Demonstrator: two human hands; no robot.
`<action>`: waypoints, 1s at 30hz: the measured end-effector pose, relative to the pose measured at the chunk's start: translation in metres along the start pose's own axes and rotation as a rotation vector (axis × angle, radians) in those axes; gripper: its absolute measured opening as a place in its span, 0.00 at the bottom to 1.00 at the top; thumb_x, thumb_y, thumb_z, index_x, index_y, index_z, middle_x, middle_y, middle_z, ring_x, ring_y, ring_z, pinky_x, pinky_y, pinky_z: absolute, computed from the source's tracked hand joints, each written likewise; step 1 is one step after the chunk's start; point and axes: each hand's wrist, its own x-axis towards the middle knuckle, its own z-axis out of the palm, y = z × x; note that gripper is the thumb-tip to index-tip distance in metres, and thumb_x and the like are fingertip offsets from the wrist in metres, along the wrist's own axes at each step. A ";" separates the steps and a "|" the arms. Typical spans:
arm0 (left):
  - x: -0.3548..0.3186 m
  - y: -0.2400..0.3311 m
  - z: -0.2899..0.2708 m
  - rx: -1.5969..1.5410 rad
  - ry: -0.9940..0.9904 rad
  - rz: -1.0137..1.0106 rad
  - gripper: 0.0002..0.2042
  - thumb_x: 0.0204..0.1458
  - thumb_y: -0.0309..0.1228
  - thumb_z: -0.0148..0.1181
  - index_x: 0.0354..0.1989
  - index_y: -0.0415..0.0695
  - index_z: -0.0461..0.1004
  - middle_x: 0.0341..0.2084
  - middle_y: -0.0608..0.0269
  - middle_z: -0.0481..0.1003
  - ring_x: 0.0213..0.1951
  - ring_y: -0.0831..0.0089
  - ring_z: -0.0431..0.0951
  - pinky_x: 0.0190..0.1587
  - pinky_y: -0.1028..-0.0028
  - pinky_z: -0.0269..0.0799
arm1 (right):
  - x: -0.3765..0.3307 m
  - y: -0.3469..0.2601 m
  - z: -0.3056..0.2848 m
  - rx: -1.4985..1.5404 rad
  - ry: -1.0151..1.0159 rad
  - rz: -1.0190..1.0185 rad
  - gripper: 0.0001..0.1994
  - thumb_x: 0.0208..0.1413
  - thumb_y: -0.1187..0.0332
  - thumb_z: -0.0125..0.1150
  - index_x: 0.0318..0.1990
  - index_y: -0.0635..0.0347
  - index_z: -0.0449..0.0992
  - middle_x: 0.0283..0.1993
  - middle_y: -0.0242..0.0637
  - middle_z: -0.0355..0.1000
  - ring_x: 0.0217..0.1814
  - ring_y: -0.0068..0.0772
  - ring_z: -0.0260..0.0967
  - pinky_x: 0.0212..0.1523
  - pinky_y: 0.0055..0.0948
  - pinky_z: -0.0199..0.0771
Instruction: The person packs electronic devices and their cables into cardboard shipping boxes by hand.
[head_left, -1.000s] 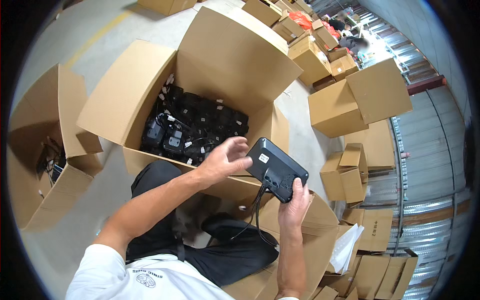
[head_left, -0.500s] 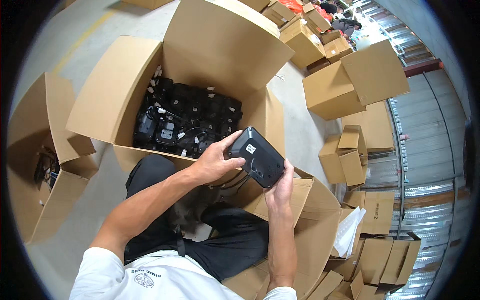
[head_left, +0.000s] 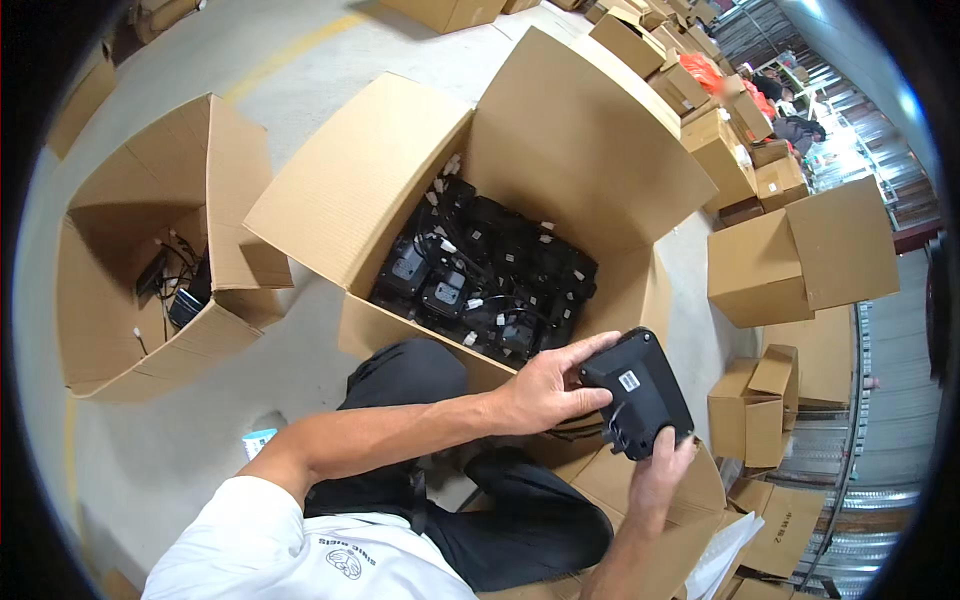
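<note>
Over box flap, left hand (head_left: 545,390) and right hand (head_left: 655,470) grip black device (head_left: 640,392), now lower, flatter

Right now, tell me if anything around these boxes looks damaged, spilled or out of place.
Nothing looks damaged or spilled. The black device sits between both hands, left hand on its near edge, right hand under it. The big open box holds a loose tangle of black devices and cables, untidy but contained. The smaller box holds a few more.
</note>
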 end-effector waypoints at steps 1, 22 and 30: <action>-0.002 0.010 -0.004 0.002 -0.017 -0.034 0.35 0.59 0.24 0.62 0.73 0.37 0.51 0.55 0.57 0.72 0.54 0.74 0.72 0.58 0.73 0.72 | 0.003 -0.009 0.000 -0.062 -0.031 0.006 0.34 0.59 0.53 0.64 0.63 0.70 0.62 0.56 0.43 0.69 0.56 0.36 0.69 0.58 0.35 0.70; 0.062 0.150 -0.167 1.223 0.165 0.203 0.25 0.55 0.27 0.63 0.63 0.38 0.68 0.54 0.54 0.75 0.57 0.66 0.75 0.62 0.67 0.68 | 0.132 -0.102 0.091 -0.872 -0.238 -0.754 0.39 0.36 0.77 0.80 0.61 0.66 0.68 0.56 0.49 0.72 0.57 0.43 0.72 0.59 0.36 0.72; -0.001 0.098 -0.247 1.935 0.274 0.027 0.26 0.52 0.28 0.66 0.60 0.38 0.69 0.64 0.45 0.64 0.68 0.47 0.60 0.69 0.55 0.57 | 0.160 -0.020 0.145 -0.871 -0.683 -0.410 0.30 0.37 0.74 0.78 0.51 0.68 0.73 0.45 0.51 0.76 0.46 0.48 0.77 0.48 0.36 0.77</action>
